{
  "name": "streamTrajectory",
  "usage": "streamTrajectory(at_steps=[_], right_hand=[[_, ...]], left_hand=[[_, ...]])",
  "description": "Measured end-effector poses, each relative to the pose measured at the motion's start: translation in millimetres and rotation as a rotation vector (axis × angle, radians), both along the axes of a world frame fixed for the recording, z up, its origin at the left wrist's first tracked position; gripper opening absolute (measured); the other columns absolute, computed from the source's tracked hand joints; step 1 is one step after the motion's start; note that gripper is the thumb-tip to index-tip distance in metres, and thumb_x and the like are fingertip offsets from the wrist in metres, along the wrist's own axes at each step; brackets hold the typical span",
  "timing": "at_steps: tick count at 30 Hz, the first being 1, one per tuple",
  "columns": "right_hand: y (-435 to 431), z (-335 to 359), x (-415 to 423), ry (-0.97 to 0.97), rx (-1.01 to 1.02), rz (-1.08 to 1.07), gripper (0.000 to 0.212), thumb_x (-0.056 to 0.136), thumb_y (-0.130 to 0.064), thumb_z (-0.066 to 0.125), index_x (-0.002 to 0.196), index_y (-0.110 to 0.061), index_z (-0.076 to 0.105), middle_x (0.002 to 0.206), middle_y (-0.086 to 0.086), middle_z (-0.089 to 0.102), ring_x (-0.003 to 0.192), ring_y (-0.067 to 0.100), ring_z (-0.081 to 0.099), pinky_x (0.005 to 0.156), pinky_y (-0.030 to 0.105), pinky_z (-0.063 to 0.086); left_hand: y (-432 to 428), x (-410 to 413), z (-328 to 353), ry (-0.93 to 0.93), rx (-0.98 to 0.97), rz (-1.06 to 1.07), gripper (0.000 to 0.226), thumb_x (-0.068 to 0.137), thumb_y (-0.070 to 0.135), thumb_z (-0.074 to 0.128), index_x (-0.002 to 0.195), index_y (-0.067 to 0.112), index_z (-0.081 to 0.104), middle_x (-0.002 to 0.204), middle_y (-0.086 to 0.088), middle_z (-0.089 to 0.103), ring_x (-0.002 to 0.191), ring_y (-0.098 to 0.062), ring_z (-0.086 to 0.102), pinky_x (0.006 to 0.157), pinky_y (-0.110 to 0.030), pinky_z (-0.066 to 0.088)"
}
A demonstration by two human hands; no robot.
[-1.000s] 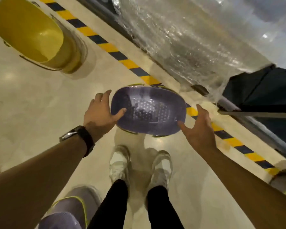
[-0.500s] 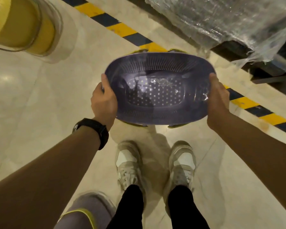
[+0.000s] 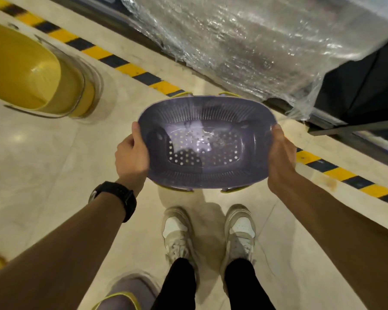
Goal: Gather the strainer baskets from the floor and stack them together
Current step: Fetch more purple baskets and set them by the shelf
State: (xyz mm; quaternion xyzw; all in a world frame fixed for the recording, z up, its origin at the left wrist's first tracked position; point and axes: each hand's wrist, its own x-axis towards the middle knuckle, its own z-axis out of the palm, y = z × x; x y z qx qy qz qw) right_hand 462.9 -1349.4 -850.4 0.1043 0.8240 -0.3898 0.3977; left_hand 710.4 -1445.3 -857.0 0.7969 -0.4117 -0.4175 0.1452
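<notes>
A purple oval strainer basket (image 3: 205, 121) with a perforated bottom and yellow-green trim is held up in front of me, above my shoes. My left hand (image 3: 131, 156) grips its left rim, thumb over the edge. My right hand (image 3: 280, 156) grips the right rim the same way. A stack of yellow strainer baskets (image 3: 29, 72) stands on the floor at the far left. Another purple basket with a yellow-green rim (image 3: 123, 294) lies on the floor at the bottom, beside my left leg, partly cut off by the frame edge.
A yellow-and-black hazard stripe (image 3: 132, 70) runs diagonally across the pale tiled floor. Behind it stands a bulky load wrapped in clear plastic film (image 3: 255, 45), with a dark metal frame (image 3: 356, 104) at the right. My two shoes (image 3: 208, 233) stand below the held basket.
My hands closed on the purple basket's two ends and lifted it off the floor toward me; it now appears larger and nearer. The view has shifted, bringing the yellow stack further into sight.
</notes>
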Motion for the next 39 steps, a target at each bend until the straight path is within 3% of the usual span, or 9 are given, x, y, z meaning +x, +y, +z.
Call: streamTrajectory(at_steps=[3,9,15,19,25,29,32,36,39], right_hand=[[-3.7,40.6,-4.5,0.031,0.004,0.021,0.052,0.098,-0.054,0.044,0.134,-0.02,0.058,0.135,0.003,0.061,0.121,0.027,0.057,0.107,0.047,0.044],[10.3,131.9,-9.1,0.053,-0.067,0.043,0.047,0.102,-0.045,0.042,0.136,-0.016,0.055,0.138,0.007,0.058,0.127,0.029,0.054,0.11,0.046,0.042],[28.5,233.2,-11.2,0.043,-0.11,-0.016,0.047,0.098,-0.053,0.045,0.127,-0.019,0.059,0.137,0.005,0.058,0.125,0.03,0.053,0.11,0.05,0.04],[40.3,306.6,-2.9,0.016,-0.141,-0.084,0.055,0.096,-0.058,0.044,0.135,-0.022,0.054,0.144,0.003,0.051,0.132,0.029,0.048,0.113,0.049,0.037],[90.3,395.5,20.3,0.045,-0.114,-0.156,0.053,0.097,-0.057,0.043,0.133,-0.021,0.057,0.134,0.005,0.061,0.121,0.028,0.056,0.107,0.047,0.044],[128.4,439.5,27.8,0.053,-0.111,-0.244,0.052,0.097,-0.057,0.044,0.127,-0.018,0.062,0.129,0.005,0.063,0.118,0.029,0.058,0.105,0.046,0.046],[162.7,470.5,18.3,0.106,-0.121,-0.313,0.053,0.097,-0.057,0.043,0.124,-0.016,0.064,0.125,0.007,0.066,0.113,0.03,0.06,0.103,0.046,0.047],[219.4,511.3,-11.0,0.135,-0.149,-0.427,0.054,0.096,-0.058,0.043,0.12,-0.014,0.064,0.121,0.007,0.067,0.11,0.031,0.062,0.103,0.05,0.046],[270.8,534.9,-42.4,0.189,-0.177,-0.505,0.041,0.096,-0.053,0.047,0.102,-0.017,0.066,0.118,0.009,0.068,0.105,0.029,0.062,0.1,0.045,0.048]], left_hand=[[-3.2,-5.2,43.4,-0.001,-0.028,-0.011,0.061,0.093,0.072,0.031,0.097,0.025,0.07,0.102,-0.002,0.072,0.096,-0.029,0.067,0.088,-0.043,0.054],[10.5,-9.8,139.7,-0.025,-0.081,-0.037,0.063,0.094,0.072,0.027,0.093,0.025,0.069,0.099,-0.003,0.071,0.094,-0.032,0.065,0.088,-0.046,0.053],[23.3,-8.1,240.7,-0.032,-0.152,-0.074,0.06,0.094,0.073,0.026,0.091,0.028,0.066,0.105,-0.008,0.071,0.089,-0.031,0.06,0.083,-0.043,0.048],[25.3,-8.6,303.7,-0.04,-0.169,-0.114,0.06,0.096,0.069,0.026,0.093,0.025,0.066,0.109,-0.013,0.071,0.088,-0.033,0.056,0.079,-0.04,0.043],[54.8,-0.6,391.3,-0.038,-0.207,-0.234,0.051,0.099,0.065,0.029,0.08,0.028,0.06,0.088,0.0,0.058,0.081,-0.028,0.048,0.076,-0.036,0.036],[72.6,-7.2,432.2,0.017,-0.206,-0.306,0.057,0.097,0.068,0.03,0.075,0.025,0.06,0.086,-0.002,0.062,0.082,-0.032,0.055,0.076,-0.037,0.04],[88.3,-30.9,463.9,0.036,-0.186,-0.426,0.068,0.095,0.072,0.025,0.081,0.019,0.065,0.088,-0.005,0.066,0.085,-0.034,0.058,0.075,-0.038,0.043],[118.9,-81.3,500.6,0.094,-0.193,-0.571,0.074,0.093,0.075,0.024,0.074,0.015,0.064,0.08,-0.01,0.067,0.079,-0.036,0.059,0.071,-0.041,0.046],[155.0,-127.2,526.3,0.148,-0.221,-0.656,0.077,0.091,0.079,0.024,0.069,0.016,0.063,0.072,-0.005,0.066,0.071,-0.031,0.06,0.062,-0.037,0.043]])
